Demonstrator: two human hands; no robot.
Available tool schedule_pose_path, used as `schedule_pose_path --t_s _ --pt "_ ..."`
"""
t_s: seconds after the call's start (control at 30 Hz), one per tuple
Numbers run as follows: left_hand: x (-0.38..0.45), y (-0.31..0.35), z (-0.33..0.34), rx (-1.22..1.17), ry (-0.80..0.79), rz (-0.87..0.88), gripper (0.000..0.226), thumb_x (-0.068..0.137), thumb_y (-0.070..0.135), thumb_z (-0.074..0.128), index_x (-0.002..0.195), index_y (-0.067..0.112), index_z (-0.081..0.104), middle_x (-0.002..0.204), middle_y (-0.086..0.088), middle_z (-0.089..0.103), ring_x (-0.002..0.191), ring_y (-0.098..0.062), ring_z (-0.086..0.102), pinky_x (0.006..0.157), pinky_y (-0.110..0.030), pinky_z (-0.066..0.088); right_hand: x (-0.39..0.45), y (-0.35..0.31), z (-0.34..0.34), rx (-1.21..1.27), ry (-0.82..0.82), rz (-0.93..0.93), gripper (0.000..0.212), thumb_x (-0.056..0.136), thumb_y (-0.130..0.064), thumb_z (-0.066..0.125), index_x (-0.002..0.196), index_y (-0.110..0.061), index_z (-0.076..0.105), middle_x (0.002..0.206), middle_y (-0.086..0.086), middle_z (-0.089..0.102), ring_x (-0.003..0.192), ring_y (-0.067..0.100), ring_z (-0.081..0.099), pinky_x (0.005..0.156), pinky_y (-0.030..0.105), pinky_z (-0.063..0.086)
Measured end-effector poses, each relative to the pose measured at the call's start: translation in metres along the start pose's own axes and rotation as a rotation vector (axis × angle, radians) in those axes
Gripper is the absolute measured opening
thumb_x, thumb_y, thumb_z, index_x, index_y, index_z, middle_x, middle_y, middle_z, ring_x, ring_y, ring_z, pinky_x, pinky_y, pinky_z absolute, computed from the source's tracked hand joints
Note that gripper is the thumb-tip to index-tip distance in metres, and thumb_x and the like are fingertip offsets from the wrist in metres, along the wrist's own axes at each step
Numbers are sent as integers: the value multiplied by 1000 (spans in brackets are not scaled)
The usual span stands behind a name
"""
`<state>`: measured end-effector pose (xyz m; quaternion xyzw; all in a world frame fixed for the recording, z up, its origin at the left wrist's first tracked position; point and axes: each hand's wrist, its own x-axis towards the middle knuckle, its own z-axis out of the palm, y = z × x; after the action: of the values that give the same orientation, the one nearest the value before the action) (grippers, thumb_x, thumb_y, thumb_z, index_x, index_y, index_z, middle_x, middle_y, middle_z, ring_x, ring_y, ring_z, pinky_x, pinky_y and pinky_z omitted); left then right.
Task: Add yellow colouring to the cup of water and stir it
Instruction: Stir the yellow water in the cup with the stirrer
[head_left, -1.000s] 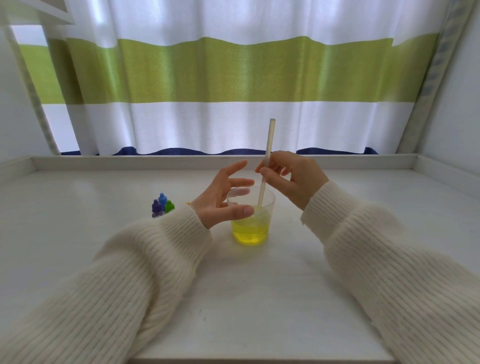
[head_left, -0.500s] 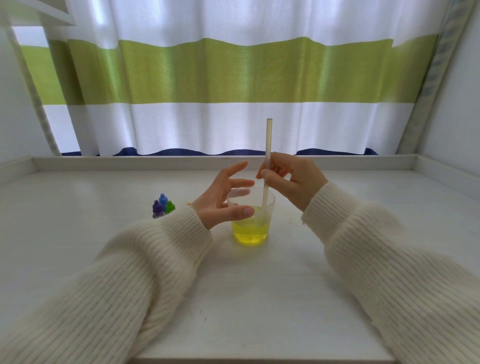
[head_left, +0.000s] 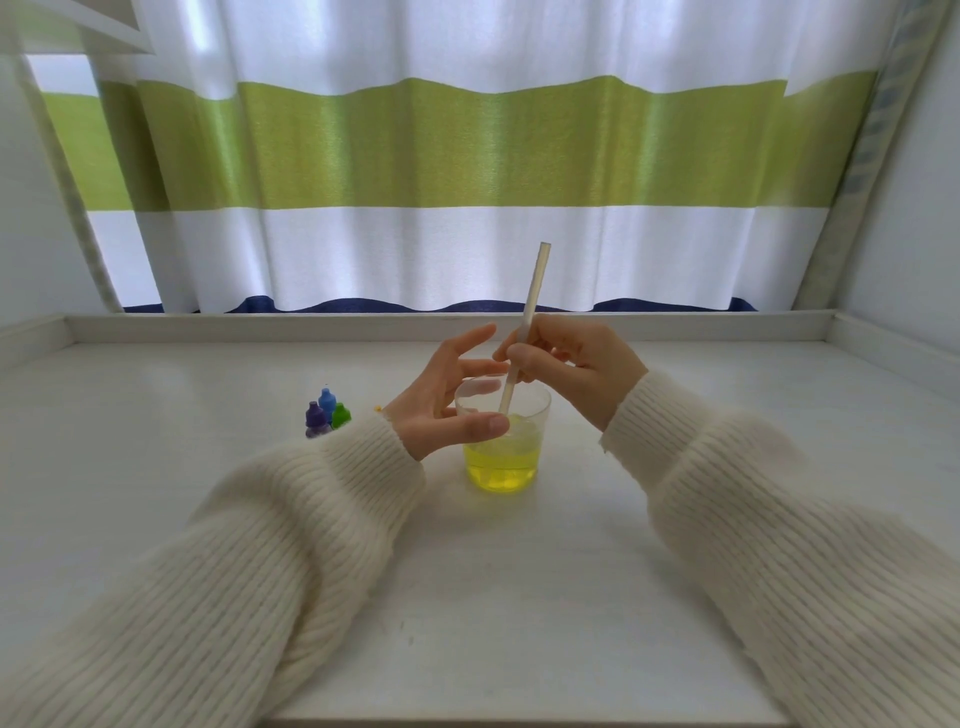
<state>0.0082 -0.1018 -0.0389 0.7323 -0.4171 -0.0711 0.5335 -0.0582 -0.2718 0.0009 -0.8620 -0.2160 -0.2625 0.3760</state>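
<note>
Now the near edge of the white table (head_left: 519, 623) is framed by two cream sleeves (head_left: 291, 545) reaching inward toward the clear plastic cup (head_left: 503, 441), which stands at the middle of the table. The left hand (head_left: 447, 395) steadies it, thumb pressed to the near wall and fingers curved round the far side of the rim. The right hand (head_left: 566, 364) pinches the pale straw (head_left: 524, 332) between thumb and fingertips. Since a second ago the straw has swung: it stood almost upright half a second back and now leans with its top to the right and its foot at the left of the cup, so I judge the stirring is under way. The water is an even bright yellow, with no streaks I can make out, which suggests the colouring is in and well mixed. Beyond the left wrist, small purple, blue and green dropper bottles (head_left: 326, 413) cluster; behind hangs a striped curtain (head_left: 467, 145)
</note>
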Motion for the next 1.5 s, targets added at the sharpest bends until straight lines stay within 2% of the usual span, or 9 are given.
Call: schedule_pose_path --t_s 0.07,0.2,0.43,0.57,0.77,0.97,1.17,1.33,1.5 --pt "0 0 0 3 1 -3 80 50 52 75 111 69 26 117 26 45 102 15 49 66 -10 47 0 0 1 5 -9 1 10 87 -20 53 88 -22 63 76 -10 66 71 -1 61 70 17 51" --pt "0 0 0 -6 -1 0 83 50 52 75 114 65 25 119 25 44 107 10 48 74 -16 46 0 0 2 -31 -7 5 11 88 -23 53 92 -26 63 79 -11 66 74 -1 59 71 13 49" --pt "0 1 0 -4 0 -11 82 49 55 76 112 67 26 118 26 45 103 13 49 67 -12 48 2 8 0 -181 38 -2 14 89 -25 51 96 -24 63 77 -16 60 72 -7 54 68 0 40" --pt "-1 3 0 1 -3 -16 84 43 63 75 111 69 26 118 25 46 106 10 49 75 -19 50 4 12 -3 -259 53 -16 12 89 -28 49 94 -28 60 80 -12 61 74 -3 55 65 4 41" --pt "-1 4 0 8 -10 -17 86 44 62 75 113 66 25 120 22 46 110 5 48 85 -28 47 4 14 -6 -263 69 -18 12 85 -33 46 83 -28 58 75 -15 59 72 -3 55 65 10 43" --pt "-2 5 0 8 -11 -21 85 46 58 75 114 65 24 120 22 46 110 5 48 83 -27 46 4 12 -5 -189 60 -1 11 84 -27 48 76 -30 55 70 -16 58 67 -2 55 64 7 44" --pt "-2 6 1 6 -17 -14 88 41 65 74 113 65 24 122 21 45 111 4 47 84 -27 47 3 8 -5 -125 43 16 10 86 -22 51 80 -24 59 71 -12 61 68 1 57 64 5 43" --pt "-2 4 0 15 -16 -18 86 42 65 75 112 67 25 121 23 46 110 6 48 86 -29 47 3 8 -8 -148 21 40 13 87 -26 51 86 -19 62 76 -6 63 71 5 58 63 5 43" --pt "-1 4 0 25 -15 -21 86 42 65 74 112 67 24 120 24 46 109 8 48 85 -28 47 2 6 -9 -171 16 20 9 87 -25 53 86 -20 60 74 -7 62 67 1 56 63 4 42"
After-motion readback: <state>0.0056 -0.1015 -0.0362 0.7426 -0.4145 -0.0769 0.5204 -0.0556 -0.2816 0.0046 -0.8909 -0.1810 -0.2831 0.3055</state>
